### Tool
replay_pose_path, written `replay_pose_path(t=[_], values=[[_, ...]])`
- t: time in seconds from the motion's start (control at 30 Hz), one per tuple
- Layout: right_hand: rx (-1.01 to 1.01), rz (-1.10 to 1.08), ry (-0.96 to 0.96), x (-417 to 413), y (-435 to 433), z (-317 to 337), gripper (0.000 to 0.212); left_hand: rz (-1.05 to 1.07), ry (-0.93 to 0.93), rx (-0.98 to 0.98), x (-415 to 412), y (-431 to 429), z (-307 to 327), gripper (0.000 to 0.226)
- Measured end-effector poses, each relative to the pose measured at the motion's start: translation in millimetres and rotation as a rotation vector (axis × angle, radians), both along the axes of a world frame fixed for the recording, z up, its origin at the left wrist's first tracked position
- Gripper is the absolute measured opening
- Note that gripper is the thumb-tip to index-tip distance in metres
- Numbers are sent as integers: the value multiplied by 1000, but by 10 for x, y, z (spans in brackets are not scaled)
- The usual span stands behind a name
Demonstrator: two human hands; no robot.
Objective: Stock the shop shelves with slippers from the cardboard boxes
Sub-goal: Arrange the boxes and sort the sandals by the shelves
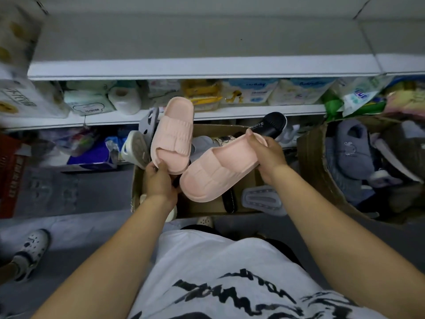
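The left hand [158, 178] is closing its grip round the lower end of the 1st pink slipper [172, 134], which is standing upright, long axis pointing toward the shelves [184, 67]. The right hand [269, 155] is clamping the heel end of the 2nd pink slipper [216, 173], which is lying diagonally, toe toward the left hand. Both are hanging above the open cardboard box [207, 209].

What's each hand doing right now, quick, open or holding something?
Left hand: grips the upright pink slipper by its lower end.
Right hand: grips the other pink slipper by its far end.
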State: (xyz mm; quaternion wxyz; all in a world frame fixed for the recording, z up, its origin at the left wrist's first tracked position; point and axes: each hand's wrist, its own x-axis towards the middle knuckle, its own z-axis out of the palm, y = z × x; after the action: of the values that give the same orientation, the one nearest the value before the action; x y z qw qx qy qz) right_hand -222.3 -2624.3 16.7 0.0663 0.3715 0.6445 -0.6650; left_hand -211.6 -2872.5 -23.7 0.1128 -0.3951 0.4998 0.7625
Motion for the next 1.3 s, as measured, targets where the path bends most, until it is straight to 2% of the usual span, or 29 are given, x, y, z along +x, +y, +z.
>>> replay_pose_path(t=[0.07,0.13,0.2,0.3,0.4,0.67,0.83,0.9,1.03,1.17,1.3], values=[[-84,-136,31,54,15,12,83,6,-4,4,9,93,23,25],[-130,-236,55,103,51,22,74,0,-6,33,34,211,64,14],[-119,-280,68,166,95,32,76,-9,0,62,72,375,116,10],[-77,-262,104,312,169,48,95,-41,25,81,173,687,212,10],[-7,-281,113,491,334,107,104,-82,81,99,323,1005,295,8],[24,-316,278,913,1154,360,111,-47,148,127,716,1857,587,29],[78,-164,324,1029,1629,510,144,-9,181,156,920,2364,808,23],[99,-45,318,1074,1783,542,133,12,210,166,966,2501,871,22],[65,105,365,1095,1912,613,91,21,276,182,1050,2677,1058,26],[-46,90,446,956,1872,790,76,28,377,172,1009,2672,1327,34],[-75,95,555,702,1873,1138,77,-5,478,142,779,2593,1642,31]])
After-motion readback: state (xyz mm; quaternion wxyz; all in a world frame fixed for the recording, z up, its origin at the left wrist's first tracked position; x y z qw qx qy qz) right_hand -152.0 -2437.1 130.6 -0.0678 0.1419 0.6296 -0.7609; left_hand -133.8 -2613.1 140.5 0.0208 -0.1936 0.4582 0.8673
